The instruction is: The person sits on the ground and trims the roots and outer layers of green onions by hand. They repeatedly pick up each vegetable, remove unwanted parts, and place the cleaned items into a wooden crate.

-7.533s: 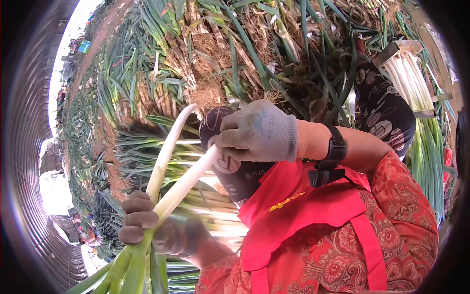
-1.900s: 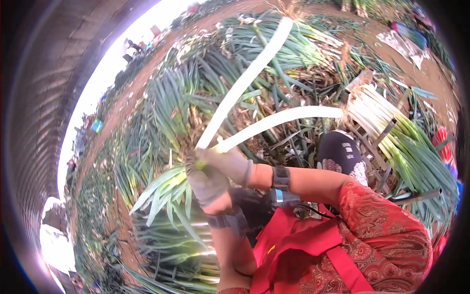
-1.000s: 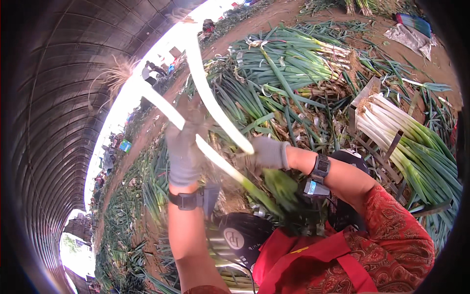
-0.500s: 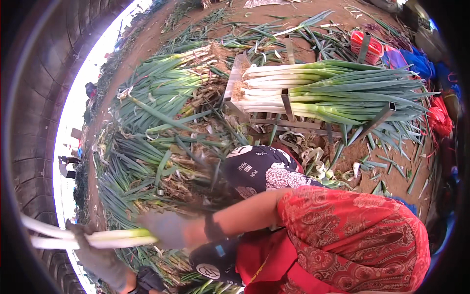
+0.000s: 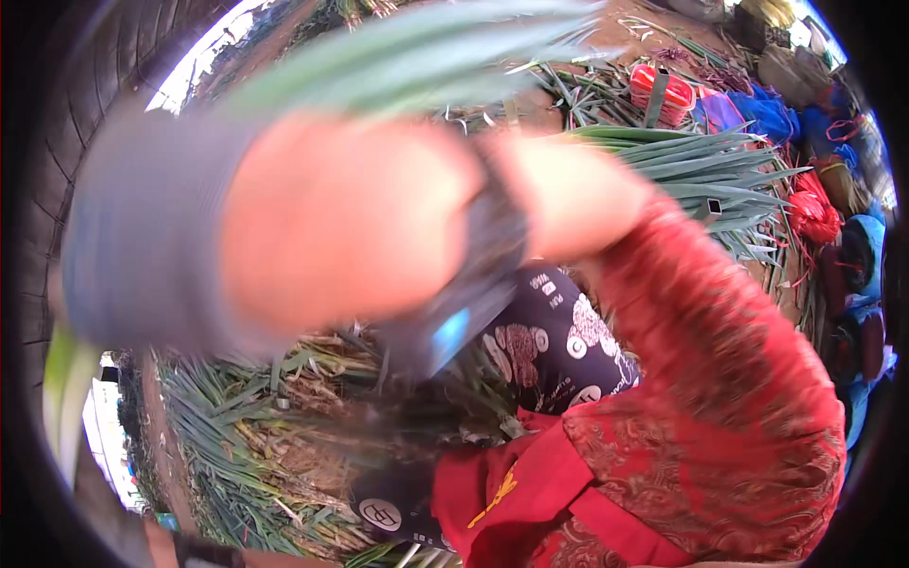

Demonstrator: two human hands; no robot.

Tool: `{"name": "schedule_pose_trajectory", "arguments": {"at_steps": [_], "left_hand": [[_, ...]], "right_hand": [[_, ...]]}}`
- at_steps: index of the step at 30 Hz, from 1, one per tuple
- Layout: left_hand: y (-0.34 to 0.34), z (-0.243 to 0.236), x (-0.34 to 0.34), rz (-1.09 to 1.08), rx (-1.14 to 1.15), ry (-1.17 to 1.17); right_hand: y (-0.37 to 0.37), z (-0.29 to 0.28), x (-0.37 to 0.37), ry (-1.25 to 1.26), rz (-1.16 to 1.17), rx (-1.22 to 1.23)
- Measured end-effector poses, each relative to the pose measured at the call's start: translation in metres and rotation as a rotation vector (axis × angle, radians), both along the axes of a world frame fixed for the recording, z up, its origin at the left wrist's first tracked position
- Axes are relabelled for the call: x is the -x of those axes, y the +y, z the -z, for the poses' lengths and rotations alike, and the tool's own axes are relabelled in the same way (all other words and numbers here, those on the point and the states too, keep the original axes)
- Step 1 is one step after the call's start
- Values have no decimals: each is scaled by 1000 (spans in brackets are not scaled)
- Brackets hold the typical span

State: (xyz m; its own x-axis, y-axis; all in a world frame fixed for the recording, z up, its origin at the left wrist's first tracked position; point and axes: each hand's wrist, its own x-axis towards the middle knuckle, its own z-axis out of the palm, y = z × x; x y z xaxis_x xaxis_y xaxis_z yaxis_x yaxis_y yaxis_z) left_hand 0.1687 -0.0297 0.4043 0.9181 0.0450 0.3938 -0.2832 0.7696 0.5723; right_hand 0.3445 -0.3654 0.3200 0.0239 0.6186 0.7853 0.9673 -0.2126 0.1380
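My right hand [image 5: 161,227], in a grey glove and blurred, is raised large at the left, with its forearm crossing the view. It is closed round a bunch of long green onions [image 5: 407,57]. Their leaves sweep out above the forearm, and the pale stalks [image 5: 62,402] hang below the glove. The fingers themselves are mostly hidden. Low at the left rim, my gloved left hand [image 5: 114,516] is dark and smeared; its fingers cannot be made out. It is nearest to the lower part of the stalks.
Behind my right forearm, a stack of green onions [image 5: 710,166] lies in a metal rack, mostly covered. Loose green onions [image 5: 227,440] cover the ground at the left. Red strapping [image 5: 661,95], a red string bundle [image 5: 814,208] and blue bags [image 5: 762,109] lie at the right.
My right hand has swung up toward the camera with the green onions, their leaves now spread across the top. My left hand has dropped to the lower left rim.
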Motion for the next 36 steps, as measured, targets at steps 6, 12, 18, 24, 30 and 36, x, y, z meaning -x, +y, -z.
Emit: {"name": "schedule_pose_trajectory", "arguments": {"at_steps": [6, 12, 18, 24, 30, 36], "left_hand": [[-125, 189, -236, 897, 569, 422], [-205, 366, -364, 455, -104, 613], [-260, 508, -462, 229, -241, 1022], [-272, 559, -480, 213, -510, 1168], [-252, 554, -483, 246, -835, 1179], [-249, 547, -492, 206, -1144, 1196]], "right_hand": [[-168, 25, -85, -63, 867, 686], [-300, 179, -151, 131, 924, 814], [-331, 289, -210, 419, 828, 1036], [-326, 332, -231, 692, 653, 1171], [-307, 331, -256, 965, 597, 1169], [-302, 350, -256, 925, 627, 1234]]}}
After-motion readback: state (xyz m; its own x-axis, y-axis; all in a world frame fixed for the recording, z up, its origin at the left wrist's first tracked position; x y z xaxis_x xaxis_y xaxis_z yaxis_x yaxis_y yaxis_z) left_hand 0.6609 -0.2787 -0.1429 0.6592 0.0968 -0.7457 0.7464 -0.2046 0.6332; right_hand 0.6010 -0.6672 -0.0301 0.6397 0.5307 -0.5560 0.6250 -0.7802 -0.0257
